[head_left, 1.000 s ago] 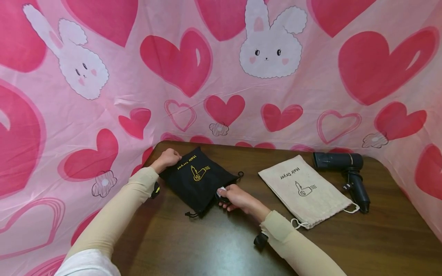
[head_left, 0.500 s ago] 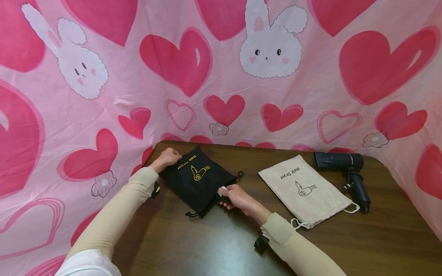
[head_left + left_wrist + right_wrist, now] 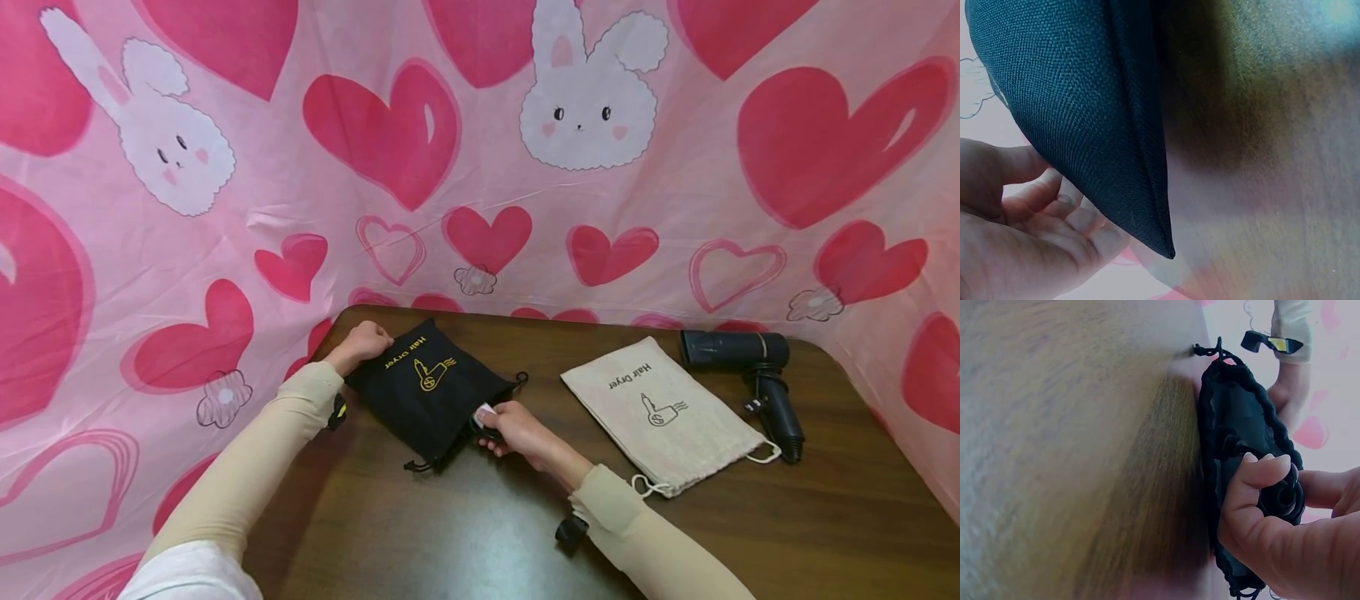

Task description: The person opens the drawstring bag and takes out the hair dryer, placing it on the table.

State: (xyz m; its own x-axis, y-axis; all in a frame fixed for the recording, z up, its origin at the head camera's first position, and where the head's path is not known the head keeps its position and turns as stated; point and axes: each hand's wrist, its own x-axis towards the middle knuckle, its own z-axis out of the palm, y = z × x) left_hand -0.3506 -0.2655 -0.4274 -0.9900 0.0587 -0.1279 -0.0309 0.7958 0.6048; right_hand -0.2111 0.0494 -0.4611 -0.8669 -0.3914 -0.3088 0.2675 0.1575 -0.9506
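A black drawstring bag with yellow "Hair Dryer" print lies on the table, its mouth towards the near right. My left hand grips its far left edge; in the left wrist view the thumb and fingers lie at the cloth near a pointed corner. At the mouth, my right hand holds a coiled black cord, with a small whitish piece showing by the thumb. In the right wrist view the cord runs into the gaping mouth, where a dark object is partly visible. Most of the bag's contents are hidden.
A cream drawstring bag, also printed "Hair Dryer", lies flat to the right. Beyond it rests a black hair dryer with its handle towards me. Pink heart-patterned cloth surrounds the brown wooden table at the back and sides.
My right hand and forearm have shifted very slightly to the right, still holding the cord. The left hand and both bags stay in place.
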